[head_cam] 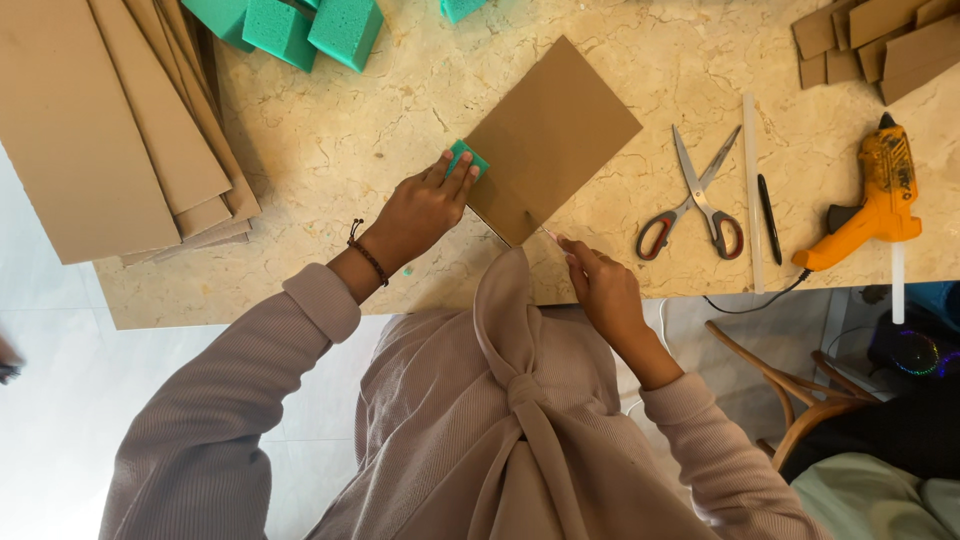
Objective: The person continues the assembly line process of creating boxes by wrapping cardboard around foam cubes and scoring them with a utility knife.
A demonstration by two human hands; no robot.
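Marble table fills the upper two thirds of the frame; its near edge runs across just below the hands. Stack of long cardboard strips at upper left, overhanging the table's left edge. Cardboard sheet lies flat at centre, turned like a diamond, its lower corner pointing toward the person. Left hand rests at the sheet's left corner, fingers close together and curled down over a small green foam block, pressing it against the sheet's edge; only the block's top shows past the fingertips. Right hand sits at centre right, just below the sheet's lower right edge, fingers pinched together around a thin tool whose tip touches the sheet near its lower corner; what kind of tool it is cannot be told. Bare table lies between the strip stack and the left hand, and a narrower open strip between the sheet and the scissors. Right of the scissors: a long white stick, a black pen, then an orange glue gun near the right edge. More green foam blocks at top, left of centre; small cardboard pieces at upper right.
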